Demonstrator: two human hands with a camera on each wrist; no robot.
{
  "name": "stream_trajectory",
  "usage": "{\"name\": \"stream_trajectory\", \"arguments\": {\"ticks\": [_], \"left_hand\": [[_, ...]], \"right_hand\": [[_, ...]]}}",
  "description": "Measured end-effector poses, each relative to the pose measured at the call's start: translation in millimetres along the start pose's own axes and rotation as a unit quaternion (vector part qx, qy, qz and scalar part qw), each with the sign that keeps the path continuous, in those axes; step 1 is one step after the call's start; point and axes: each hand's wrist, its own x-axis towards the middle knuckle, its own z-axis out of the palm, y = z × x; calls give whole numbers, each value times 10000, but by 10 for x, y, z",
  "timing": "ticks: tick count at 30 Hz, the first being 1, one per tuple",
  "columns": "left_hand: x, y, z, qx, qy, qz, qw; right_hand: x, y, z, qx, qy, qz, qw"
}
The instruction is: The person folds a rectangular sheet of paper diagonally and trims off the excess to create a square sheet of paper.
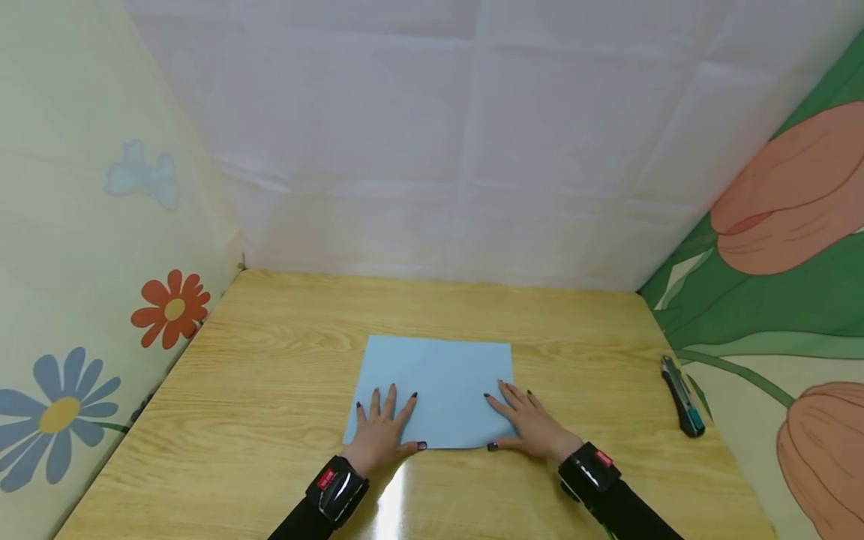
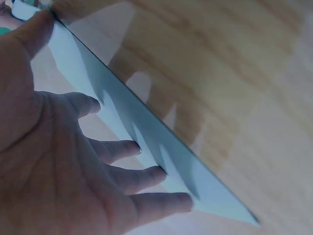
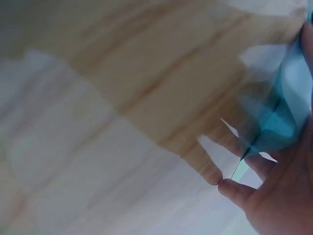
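The head view is bright and evenly lit, mostly sharp, with a white streak of glare on the tabletop (image 1: 270, 375) at lower centre. Both wrist views look dimmer, hazy and soft. In the left one, the left hand (image 2: 58, 161) is shaded and finger shadows cross the blue sheet (image 2: 151, 129); in the right, pale sheen borders a dark hand-shaped patch, shadow or reflection.
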Motion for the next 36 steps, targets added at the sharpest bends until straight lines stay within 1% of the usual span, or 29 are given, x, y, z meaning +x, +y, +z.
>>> {"name": "stream_trajectory", "arguments": {"ticks": [5, 8, 11, 15, 17, 18, 19, 20, 21, 22, 24, 26, 27, 28, 29, 30, 32, 34, 36], "left_hand": [[38, 40, 44, -142, -46, 306, 9994], [74, 92, 78, -129, 85, 425, 9990], [102, 145, 100, -112, 264, 407, 9988], [118, 180, 118, -52, 400, 322, 9987], [119, 182, 120, -41, 440, 285, 9986], [116, 180, 119, -56, 449, 265, 9986], [113, 177, 114, -112, 447, 244, 9986], [109, 174, 112, -165, 450, 227, 9986], [106, 170, 111, -214, 433, 207, 9986], [107, 165, 103, -278, 423, 193, 9985], [105, 158, 89, -344, 396, 196, 9984], [99, 153, 87, -362, 367, 219, 9984], [94, 153, 84, -372, 338, 231, 9985], [87, 156, 79, -377, 329, 252, 9984], [81, 156, 83, -358, 314, 274, 9985], [72, 157, 88, -357, 305, 282, 9985], [56, 163, 102, -347, 314, 266, 9986], [41, 172, 122, -252, 320, 255, 9988], [29, 186, 150, -117, 259, 251, 9993]], "right_hand": [[45, -41, -16, -31, 477, 55, 9988], [80, -64, -29, -107, 750, 113, 9971], [109, -93, -41, -202, 994, 80, 9948], [131, -135, -60, -21, 1322, 118, 9912], [116, -141, -77, 152, 1600, 113, 9869], [101, -137, -84, 237, 1813, 53, 9831], [82, -129, -92, 252, 2049, -7, 9785], [59, -117, -99, 267, 2346, -116, 9717], [33, -101, -106, 275, 2675, -236, 9629], [9, -82, -116, 263, 3043, -369, 9515], [-31, -36, -127, 237, 3807, -532, 9229], [-59, 6, -135, 144, 4384, -606, 8966], [-69, 24, -132, 47, 4549, -638, 8882], [-75, 35, -125, -48, 4635, -666, 8836], [-76, 37, -118, -118, 4647, -710, 8825], [-72, 33, -106, -222, 4577, -765, 8855], [-51, -4, -70, -361, 4260, -945, 8990], [-18, -68, -20, -309, 3910, -1076, 9136], [23, -144, 32, -190, 3581, -1107, 9269]]}}
